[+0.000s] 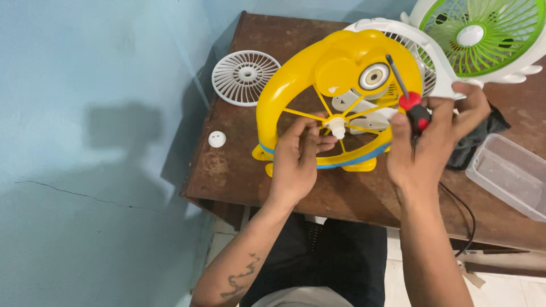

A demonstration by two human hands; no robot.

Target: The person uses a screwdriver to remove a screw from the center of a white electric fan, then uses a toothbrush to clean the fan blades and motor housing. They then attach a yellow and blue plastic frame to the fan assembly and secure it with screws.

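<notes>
Head view, looking down on a brown wooden table [239,170]. My left hand [296,156] pinches the white hub [336,126] at the centre of the yellow fan housing [296,79], fingers closed on it. My right hand [435,142] is closed around a red-and-black screwdriver [410,102], shaft pointing up toward the housing's top right. The housing stands upright at centre frame, tilted back against a white grille [432,57].

Progress, as I judge it: disassembly is well along. A white round grille [246,77] lies detached at upper left, a small white cap [216,139] below it. Spokes and hub remain in place.

Condition: yellow ring with blue lower band, an eye-shaped ornament, thin yellow spokes, no visible cracks. A green-and-white fan [483,34] sits upper right; a clear plastic container [509,173] at right.
</notes>
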